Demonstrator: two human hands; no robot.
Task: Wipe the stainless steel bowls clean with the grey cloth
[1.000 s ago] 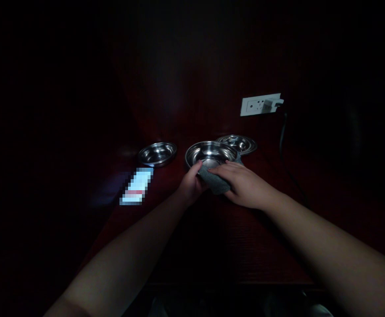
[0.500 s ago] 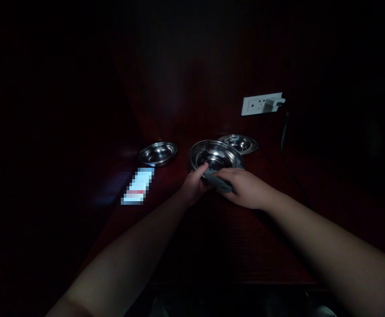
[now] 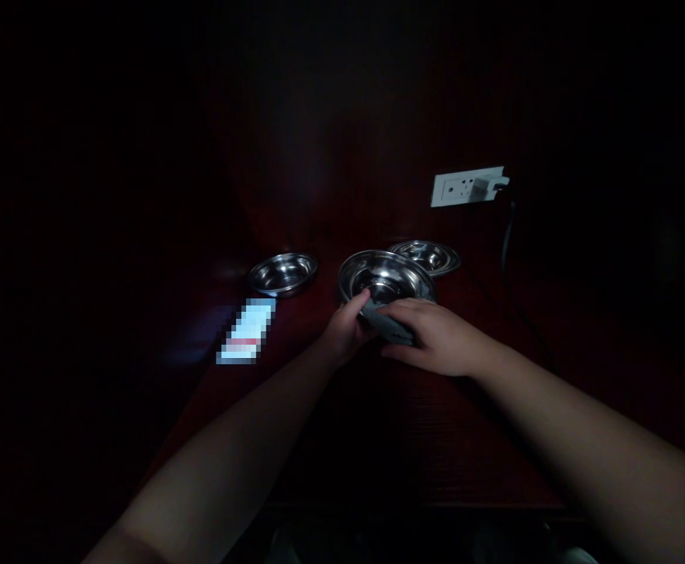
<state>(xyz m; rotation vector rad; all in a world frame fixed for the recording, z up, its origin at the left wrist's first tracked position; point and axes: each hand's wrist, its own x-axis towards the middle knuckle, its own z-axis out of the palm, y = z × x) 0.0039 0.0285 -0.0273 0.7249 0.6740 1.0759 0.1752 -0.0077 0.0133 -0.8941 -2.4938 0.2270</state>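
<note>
A shiny metal bowl [image 3: 381, 270] is tilted toward me above the dark red table. My left hand [image 3: 347, 327] grips its near left rim, thumb over the edge and fingers underneath. Draped over the near right rim is a grey cloth [image 3: 390, 325]. My right hand [image 3: 433, 337] is closed on this cloth and presses it against the bowl, its thumb lying below the cloth. The underside of the bowl is hidden.
At left lies another metal bowl [image 3: 284, 274], with a lit, pixelated phone screen [image 3: 247, 333] in front. A further metal dish [image 3: 430, 257] sits behind the held bowl. A wall socket [image 3: 465, 188] holds a plug with a hanging cable [image 3: 505, 239]. Surroundings are very dark.
My right thumb has shifted away from the cloth, and the cloth lies slightly differently along the rim. The bowl and my left hand stay nearly the same.
</note>
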